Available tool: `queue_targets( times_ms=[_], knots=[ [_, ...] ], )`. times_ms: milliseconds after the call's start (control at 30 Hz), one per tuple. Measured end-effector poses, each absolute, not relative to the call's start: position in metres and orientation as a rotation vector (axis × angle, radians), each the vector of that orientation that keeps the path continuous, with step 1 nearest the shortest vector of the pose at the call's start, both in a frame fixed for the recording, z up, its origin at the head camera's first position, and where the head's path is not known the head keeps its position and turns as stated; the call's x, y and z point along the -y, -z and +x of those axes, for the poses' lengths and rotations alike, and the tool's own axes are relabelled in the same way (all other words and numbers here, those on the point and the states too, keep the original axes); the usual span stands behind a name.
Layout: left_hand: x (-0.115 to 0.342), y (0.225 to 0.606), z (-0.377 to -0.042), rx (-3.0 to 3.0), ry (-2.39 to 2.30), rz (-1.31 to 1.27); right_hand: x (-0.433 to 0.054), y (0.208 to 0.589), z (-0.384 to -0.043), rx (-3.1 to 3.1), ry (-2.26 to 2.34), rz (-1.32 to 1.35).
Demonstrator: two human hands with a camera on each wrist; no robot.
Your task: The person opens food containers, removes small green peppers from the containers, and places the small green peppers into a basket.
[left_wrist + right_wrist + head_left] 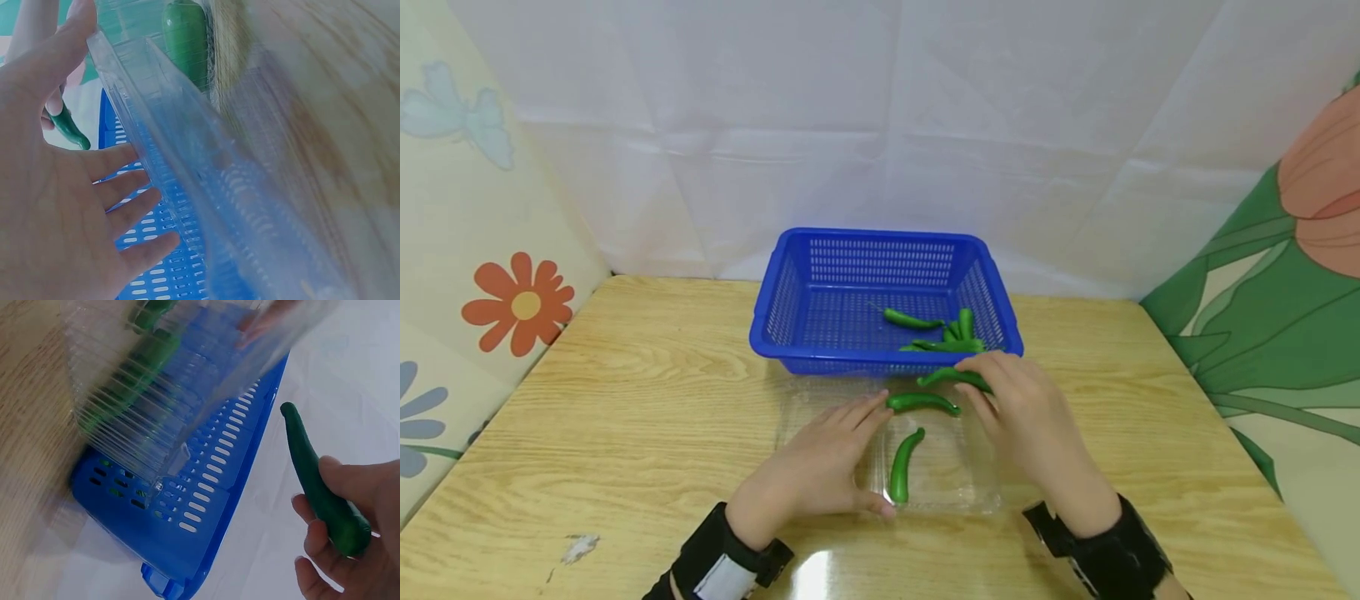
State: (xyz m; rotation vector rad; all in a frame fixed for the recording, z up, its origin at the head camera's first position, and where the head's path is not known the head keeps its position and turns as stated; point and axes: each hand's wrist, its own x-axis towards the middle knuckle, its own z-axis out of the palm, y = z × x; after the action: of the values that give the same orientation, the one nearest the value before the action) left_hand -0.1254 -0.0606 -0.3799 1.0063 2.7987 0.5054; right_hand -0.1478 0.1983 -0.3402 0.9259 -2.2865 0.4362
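My right hand pinches a green chili pepper between thumb and fingers, above the far side of a clear plastic box. Inside the box lie two more green peppers: one sideways near the back, one lengthwise at the left. My left hand is at the middle of the clear plastic, its thumb near the front edge. Seen from the left wrist, its fingers are spread and fairly straight against the plastic wall.
Just behind the box stands a blue perforated basket. Several green peppers are gathered in its right front corner. A white cloth hangs behind the wooden table, with printed panels on both sides.
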Motion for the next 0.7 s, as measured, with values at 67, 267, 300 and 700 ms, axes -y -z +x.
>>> queue_targets(
  times_ms=[67, 267, 300, 700],
  knots=[
    [0.060, 0.379, -0.125, -2.800, -0.501, 1.007, -0.198, 0.339, -0.149, 2.268, -0.443, 0.917],
    [0.061, 0.379, -0.124, -2.811, -0.490, 1.006, -0.195, 0.338, -0.151, 2.216, -0.489, 0.869],
    [0.061, 0.379, -0.124, -2.812, -0.489, 1.006, -0.195, 0.338, -0.151, 2.213, -0.500, 0.861],
    [0.061, 0.379, -0.124, -2.816, -0.485, 1.014, -0.188, 0.328, -0.162, 2.272, -0.566, 0.752]
  ],
)
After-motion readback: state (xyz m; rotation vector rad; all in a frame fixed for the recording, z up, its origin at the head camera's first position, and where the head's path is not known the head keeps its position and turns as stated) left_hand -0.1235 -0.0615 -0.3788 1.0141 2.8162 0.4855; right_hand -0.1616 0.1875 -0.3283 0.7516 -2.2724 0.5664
